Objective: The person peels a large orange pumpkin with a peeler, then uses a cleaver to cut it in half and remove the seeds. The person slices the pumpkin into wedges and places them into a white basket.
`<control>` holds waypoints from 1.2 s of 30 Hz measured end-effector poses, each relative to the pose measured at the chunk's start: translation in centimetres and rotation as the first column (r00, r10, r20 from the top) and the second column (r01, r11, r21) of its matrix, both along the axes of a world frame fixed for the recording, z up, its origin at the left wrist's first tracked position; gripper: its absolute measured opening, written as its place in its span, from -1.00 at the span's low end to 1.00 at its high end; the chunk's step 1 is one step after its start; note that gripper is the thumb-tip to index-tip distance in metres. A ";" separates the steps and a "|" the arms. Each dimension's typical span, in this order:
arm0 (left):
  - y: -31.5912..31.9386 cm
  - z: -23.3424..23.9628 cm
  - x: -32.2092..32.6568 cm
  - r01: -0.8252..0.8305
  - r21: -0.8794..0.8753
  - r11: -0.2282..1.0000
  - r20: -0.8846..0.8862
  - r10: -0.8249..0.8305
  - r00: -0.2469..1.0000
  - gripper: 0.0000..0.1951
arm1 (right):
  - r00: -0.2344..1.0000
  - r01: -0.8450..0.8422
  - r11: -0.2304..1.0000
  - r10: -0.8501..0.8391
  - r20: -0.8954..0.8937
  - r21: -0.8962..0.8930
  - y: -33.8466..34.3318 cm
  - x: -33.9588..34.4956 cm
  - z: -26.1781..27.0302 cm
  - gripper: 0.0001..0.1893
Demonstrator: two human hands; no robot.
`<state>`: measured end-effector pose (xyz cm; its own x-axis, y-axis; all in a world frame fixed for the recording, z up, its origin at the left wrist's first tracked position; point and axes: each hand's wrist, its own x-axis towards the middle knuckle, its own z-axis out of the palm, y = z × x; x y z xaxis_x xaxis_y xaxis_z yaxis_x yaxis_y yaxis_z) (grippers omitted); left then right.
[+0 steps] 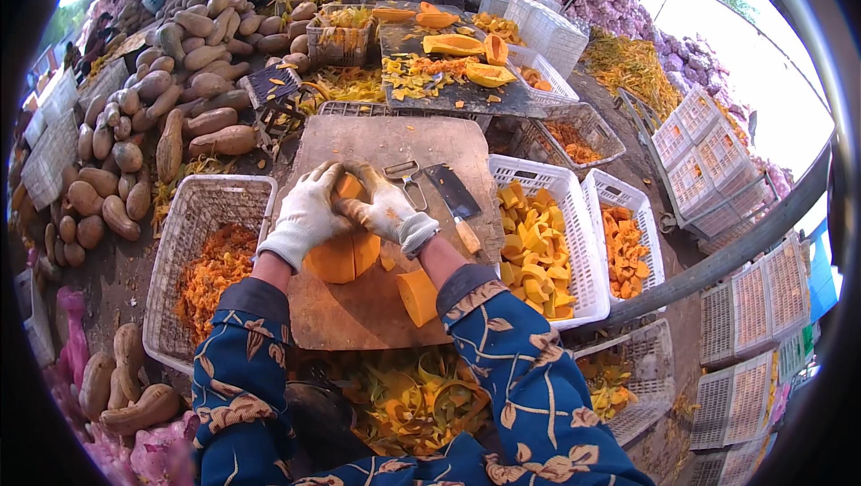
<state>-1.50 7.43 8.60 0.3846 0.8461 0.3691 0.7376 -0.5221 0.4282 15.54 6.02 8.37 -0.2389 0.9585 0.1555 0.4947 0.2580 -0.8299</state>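
Both hands wear white knit gloves, stained orange on the right, and meet over peeled orange pumpkin pieces [334,261] on a worn wooden board [377,324]. My left hand [311,209] grips the pumpkin from the left. My right hand [385,207] closes round its upper right side, fingers partly hiding it. Beside my right wrist stands another peeled pumpkin chunk [418,298]. A Y-shaped metal peeler [407,180] and a cleaver [455,193] with a wooden handle lie on the board, to the right of my hands.
At left, a white crate [222,193] contains orange pulp. To the right, a white crate [538,168] of cut pumpkin stands by a smaller crate [622,193] of chunks. Whole pumpkins [208,86] are heaped far left. Peelings [417,405] lie below the board. A dark pole [713,271] crosses at right.
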 end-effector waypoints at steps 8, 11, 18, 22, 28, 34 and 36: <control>0.2 -0.8 -0.4 -0.041 -0.046 0.998 -0.020 0.040 0.999 -0.10 | 0.997 -0.031 0.999 0.034 0.068 -0.038 0.8 -0.4 0.1 -0.28; 0.2 -0.7 -0.3 -0.041 -0.025 0.999 -0.027 0.040 0.999 -0.08 | 0.982 -0.054 0.993 0.033 0.187 0.106 1.1 -0.2 -0.4 -0.35; -0.6 -1.2 -0.7 -0.044 -0.029 0.999 0.010 0.044 0.999 0.01 | 0.990 -0.057 0.997 0.049 0.133 0.057 1.2 0.0 -1.0 -0.42; -1.0 -2.1 -0.9 -0.031 -0.034 0.999 0.222 0.037 0.974 0.02 | 0.983 -0.015 1.000 0.013 0.185 0.010 0.4 -0.3 -0.2 -0.33; -2.3 -2.1 -1.2 -0.020 -0.052 0.998 0.286 0.034 0.958 -0.08 | 0.963 -0.018 1.000 0.010 0.269 0.025 -0.1 -1.0 1.4 -0.30; -4.8 -2.5 -2.3 -0.083 0.108 0.991 0.257 0.053 0.965 -0.14 | 0.882 0.057 0.998 -0.048 0.469 -0.005 -0.6 -2.6 2.8 -0.30; -6.1 -2.8 -3.0 -0.089 0.109 0.990 0.336 0.048 0.941 -0.16 | 0.859 0.081 0.997 -0.072 0.507 0.004 -0.8 -2.8 3.1 -0.31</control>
<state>-4.45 1.36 5.82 0.1654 0.8071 0.5668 0.6003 -0.5384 0.5914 12.75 5.26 11.52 -0.2065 0.9783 0.0166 0.8656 0.1906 -0.4631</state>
